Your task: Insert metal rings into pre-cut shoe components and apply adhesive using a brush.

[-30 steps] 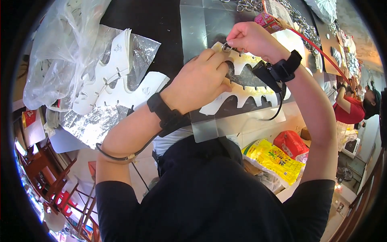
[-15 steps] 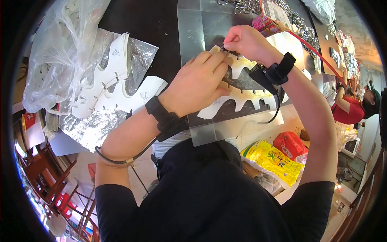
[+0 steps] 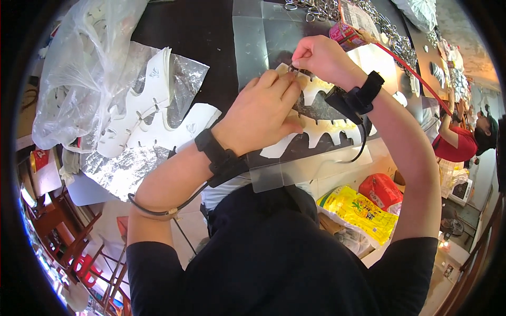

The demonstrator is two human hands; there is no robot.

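Observation:
My left hand (image 3: 262, 109) lies over the left end of a white, tooth-edged cutout piece (image 3: 314, 90) with yellowish staining. Its fingers are bent slightly and rest on the piece, the thumb spread apart. Just beyond those fingertips, my right hand (image 3: 318, 58) is closed in a pinch at the piece's far left corner. A small dark thing shows at the pinch, too small to name. Nearer to me, a second toothed white piece (image 3: 321, 128) with a yellowish upper edge lies on a clear plastic sheet (image 3: 258, 37); the left hand partly covers it.
White slotted cutouts (image 3: 153, 89) lie on clear film at the left, beside a plastic bag (image 3: 74, 79). Metal rings (image 3: 316, 9), a pink tin (image 3: 345, 36) and a brush with a red handle (image 3: 408, 66) are at the far right. A person in red (image 3: 456, 139) is further right.
My left fingers have flattened slightly and shifted a little right at the piece's corner. The right hand stays pinched there, moved slightly down. The whole view has shifted slightly.

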